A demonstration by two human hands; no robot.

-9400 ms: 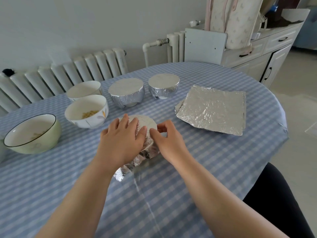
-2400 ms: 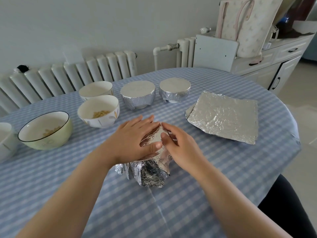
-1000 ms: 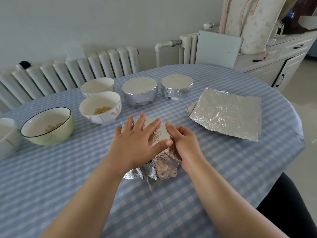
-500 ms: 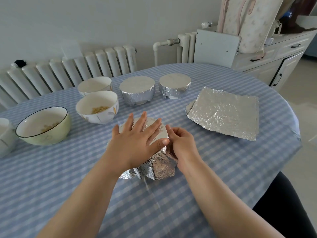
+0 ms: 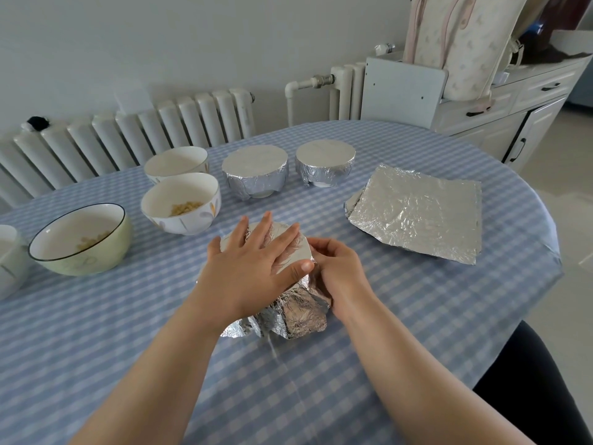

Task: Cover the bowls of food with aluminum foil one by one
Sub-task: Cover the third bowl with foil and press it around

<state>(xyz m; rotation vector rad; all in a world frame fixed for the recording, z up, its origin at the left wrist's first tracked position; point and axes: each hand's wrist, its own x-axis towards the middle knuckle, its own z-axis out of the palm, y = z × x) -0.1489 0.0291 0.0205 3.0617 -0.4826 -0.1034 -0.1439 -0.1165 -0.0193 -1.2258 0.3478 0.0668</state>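
A bowl wrapped in crinkled aluminum foil (image 5: 293, 311) stands in front of me on the checked tablecloth. My left hand (image 5: 253, 268) lies flat on its foil top, fingers spread. My right hand (image 5: 337, 271) grips the foil at the bowl's right side, fingers curled against the rim. Two bowls with smooth foil covers stand further back, one (image 5: 255, 175) left of the other (image 5: 324, 162). A stack of foil sheets (image 5: 417, 210) lies to the right.
Uncovered bowls stand at the left: a white one with yellow food (image 5: 181, 203), another white one (image 5: 176, 162) behind it, a green one (image 5: 81, 239), and a white vessel (image 5: 8, 261) at the edge. A radiator (image 5: 128, 136) and cabinet (image 5: 513, 107) flank the round table (image 5: 417, 316).
My right hand has slid round the bowl's right side, pressing the foil down against it. My left hand stays flat on the top. The loose foil flaps sit tighter.
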